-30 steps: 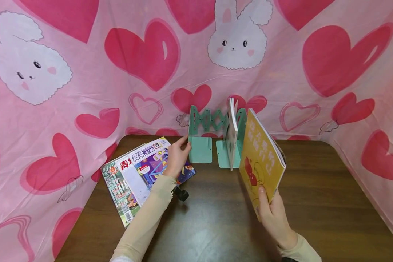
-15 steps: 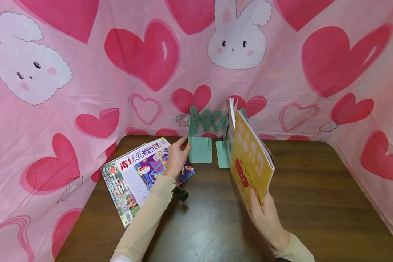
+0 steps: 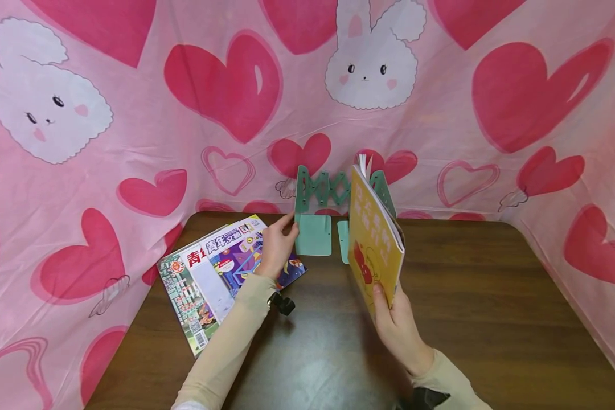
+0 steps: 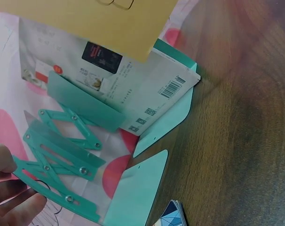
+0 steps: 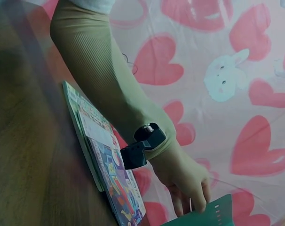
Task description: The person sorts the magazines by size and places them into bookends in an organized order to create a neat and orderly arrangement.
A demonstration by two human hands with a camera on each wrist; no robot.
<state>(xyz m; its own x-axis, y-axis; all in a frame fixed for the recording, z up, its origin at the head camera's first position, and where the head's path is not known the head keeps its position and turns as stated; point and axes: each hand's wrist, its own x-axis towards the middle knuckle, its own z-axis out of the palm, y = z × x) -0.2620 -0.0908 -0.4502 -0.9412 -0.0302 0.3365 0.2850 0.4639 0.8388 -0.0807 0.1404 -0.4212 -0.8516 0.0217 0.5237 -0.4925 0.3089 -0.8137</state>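
White-backed book (image 4: 138,94) already upright at right end of green expandable bookend (image 3: 314,234); left hand (image 3: 278,242) pinches its left side. Yellow picture book (image 3: 376,239), in right hand's (image 3: 400,330) grip, raised near it, apparently not yet placed. Magazines (image 3: 236,259) flat at left, presumably remaining.

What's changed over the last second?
The right hand has carried the yellow book leftward; in the head view it now hides most of the standing book. Nothing was newly gripped or released. The left hand still holds the green bookend at its left end, and the magazines lie unmoved.
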